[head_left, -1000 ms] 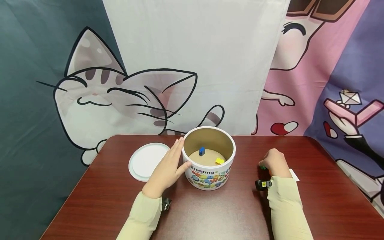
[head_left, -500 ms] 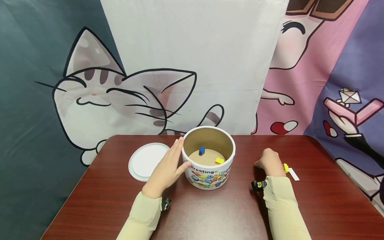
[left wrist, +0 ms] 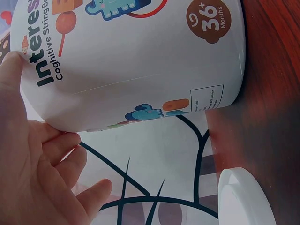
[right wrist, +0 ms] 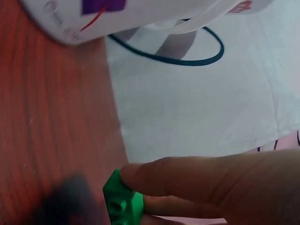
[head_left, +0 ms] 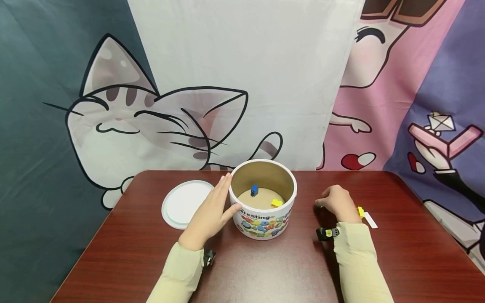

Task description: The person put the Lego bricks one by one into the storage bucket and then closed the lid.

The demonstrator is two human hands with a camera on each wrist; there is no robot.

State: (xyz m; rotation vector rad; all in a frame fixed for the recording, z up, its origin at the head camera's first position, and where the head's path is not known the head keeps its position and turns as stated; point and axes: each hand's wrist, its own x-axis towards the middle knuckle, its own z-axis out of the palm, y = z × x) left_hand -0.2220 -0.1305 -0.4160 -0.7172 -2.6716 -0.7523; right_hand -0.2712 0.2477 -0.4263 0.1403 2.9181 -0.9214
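A round white bucket (head_left: pixel 265 227) with colourful print stands uncovered on the table. Inside it lie a blue toy block (head_left: pixel 254 191) and a yellow toy block (head_left: pixel 276 203). My left hand (head_left: pixel 206 216) rests against the bucket's left side, fingers extended; the left wrist view has its thumb at the rim. To the right of the bucket, my right hand (head_left: pixel 338 203) pinches a green studded toy block (right wrist: pixel 122 199) between thumb and fingers. That block appears just above the table and is mostly covered by the hand in the head view.
The bucket's white lid (head_left: pixel 185 204) lies on the table to the left, partly behind my left hand. Another yellow block (head_left: pixel 360 211) and a white strip (head_left: pixel 370 220) lie right of my right wrist. A printed cloth (head_left: pixel 246 50) hangs behind the table (head_left: pixel 288 269).
My right hand has moved left toward the bucket with the green block, uncovering the yellow block and more of the white strip beside its wrist. The left hand has stayed put.
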